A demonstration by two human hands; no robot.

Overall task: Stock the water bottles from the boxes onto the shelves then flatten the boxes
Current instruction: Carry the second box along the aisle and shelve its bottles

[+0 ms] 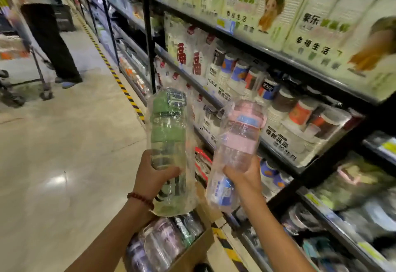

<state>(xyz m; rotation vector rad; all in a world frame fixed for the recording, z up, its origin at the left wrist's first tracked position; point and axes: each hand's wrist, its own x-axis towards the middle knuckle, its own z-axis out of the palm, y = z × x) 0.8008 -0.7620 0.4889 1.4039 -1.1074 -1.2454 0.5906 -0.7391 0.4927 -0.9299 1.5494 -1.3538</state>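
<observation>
Head view: left hand (153, 175) is wrapped around the green-lidded bottle (169, 149), upright above the cardboard box (192, 252). Right hand (246, 175) clasps the pink-lidded bottle (235, 149), tilted toward the shelf (214, 98) edge.

My left hand (153, 177) has green bottle (168, 141), right hand (246, 174) pink bottle (237, 143); red bead bracelet (140, 200), yellow-black striped floor tape (120, 83), brown box (192, 250).

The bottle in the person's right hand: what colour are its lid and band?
Pink, seen in the head view.
</observation>
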